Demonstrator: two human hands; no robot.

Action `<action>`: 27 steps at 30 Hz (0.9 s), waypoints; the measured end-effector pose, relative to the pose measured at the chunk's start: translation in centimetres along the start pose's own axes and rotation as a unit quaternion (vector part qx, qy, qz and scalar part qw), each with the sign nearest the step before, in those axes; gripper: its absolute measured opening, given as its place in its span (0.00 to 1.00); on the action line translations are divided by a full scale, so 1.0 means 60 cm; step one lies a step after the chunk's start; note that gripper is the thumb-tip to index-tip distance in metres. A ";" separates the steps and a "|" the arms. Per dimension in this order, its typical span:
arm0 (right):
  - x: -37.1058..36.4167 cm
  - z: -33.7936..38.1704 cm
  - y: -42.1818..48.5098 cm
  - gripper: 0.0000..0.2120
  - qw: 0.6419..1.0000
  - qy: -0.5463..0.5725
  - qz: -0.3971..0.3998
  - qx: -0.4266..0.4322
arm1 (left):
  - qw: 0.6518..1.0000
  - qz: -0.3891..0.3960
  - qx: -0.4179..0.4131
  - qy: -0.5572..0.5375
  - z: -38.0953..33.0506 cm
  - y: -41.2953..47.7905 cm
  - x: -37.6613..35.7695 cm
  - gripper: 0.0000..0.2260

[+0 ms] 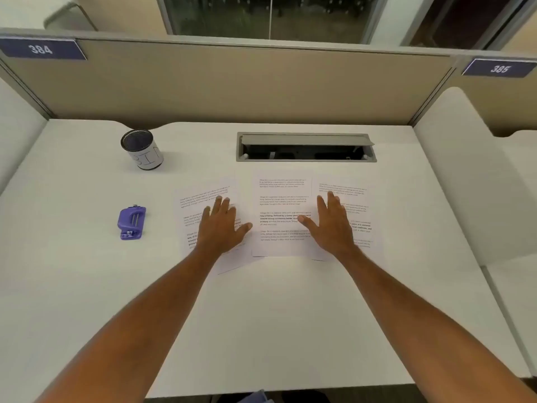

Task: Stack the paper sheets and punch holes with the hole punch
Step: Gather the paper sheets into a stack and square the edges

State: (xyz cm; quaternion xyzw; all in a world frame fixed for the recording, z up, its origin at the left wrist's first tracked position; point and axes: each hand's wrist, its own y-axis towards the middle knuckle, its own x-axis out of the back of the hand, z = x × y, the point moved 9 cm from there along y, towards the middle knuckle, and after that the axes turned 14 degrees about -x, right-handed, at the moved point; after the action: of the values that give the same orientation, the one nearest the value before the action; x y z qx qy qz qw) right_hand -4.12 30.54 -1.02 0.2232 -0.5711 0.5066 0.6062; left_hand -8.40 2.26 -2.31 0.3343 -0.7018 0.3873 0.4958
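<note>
Three printed paper sheets lie side by side on the white desk, edges overlapping: a left sheet (pixel 200 199), tilted, a middle sheet (pixel 283 199) and a right sheet (pixel 359 205). My left hand (pixel 222 225) rests flat on the left sheet, fingers spread, thumb reaching the middle sheet. My right hand (pixel 332 222) lies flat across the seam between the middle and right sheets. Neither hand grips anything. A purple hole punch (pixel 131 222) sits on the desk, well left of the sheets and apart from both hands.
A black mesh cup with a white label (pixel 142 149) stands at the back left. A grey cable hatch (pixel 305 146) is set into the desk behind the sheets. Beige partition panels wall the desk at the back and sides.
</note>
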 end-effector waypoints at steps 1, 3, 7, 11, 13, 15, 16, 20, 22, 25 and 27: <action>-0.009 -0.007 0.001 0.44 1.000 -0.009 0.011 -0.009 | 1.000 0.009 0.003 0.003 0.003 -0.001 -0.007 0.35; -0.021 -0.022 0.003 0.44 0.999 -0.020 0.031 -0.035 | 1.000 0.017 0.010 -0.015 0.011 -0.003 -0.014 0.34; -0.045 -0.031 -0.003 0.45 0.997 -0.011 0.060 -0.044 | 0.998 0.010 -0.005 -0.054 0.000 -0.003 -0.025 0.32; -0.058 -0.028 -0.008 0.45 0.997 -0.003 0.064 -0.033 | 0.998 0.006 -0.022 -0.066 -0.022 0.001 -0.033 0.33; -0.062 -0.024 -0.009 0.45 0.998 -0.003 0.062 -0.026 | 0.997 0.005 -0.037 -0.074 -0.035 0.006 -0.037 0.33; -0.065 -0.019 -0.009 0.45 0.998 0.001 0.061 -0.022 | 0.995 0.001 -0.050 -0.089 -0.047 0.010 -0.041 0.34; -0.065 -0.017 -0.009 0.45 0.998 0.002 0.060 -0.023 | 0.994 -0.004 -0.054 -0.098 -0.053 0.011 -0.041 0.34; -0.065 -0.015 -0.007 0.45 0.998 0.014 0.063 -0.017 | 0.984 -0.023 -0.043 -0.174 -0.058 0.011 -0.041 0.34; -0.055 -0.027 0.000 0.44 0.998 0.028 0.054 -0.020 | 0.981 -0.026 -0.029 -0.189 -0.041 0.009 -0.037 0.33; -0.033 -0.066 0.015 0.41 0.998 0.038 0.028 -0.033 | 0.988 -0.022 -0.012 -0.151 0.009 -0.004 -0.030 0.29; -0.024 -0.098 0.024 0.39 0.998 0.030 0.018 -0.046 | 0.992 -0.018 0.010 -0.127 0.047 -0.017 -0.031 0.28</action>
State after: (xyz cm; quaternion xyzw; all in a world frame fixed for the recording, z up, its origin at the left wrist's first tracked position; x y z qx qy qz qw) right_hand -2.38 35.56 -4.22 0.1691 -0.5794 0.4969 0.6236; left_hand -8.25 -0.56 -4.45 0.3982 -0.7493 0.3396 0.4058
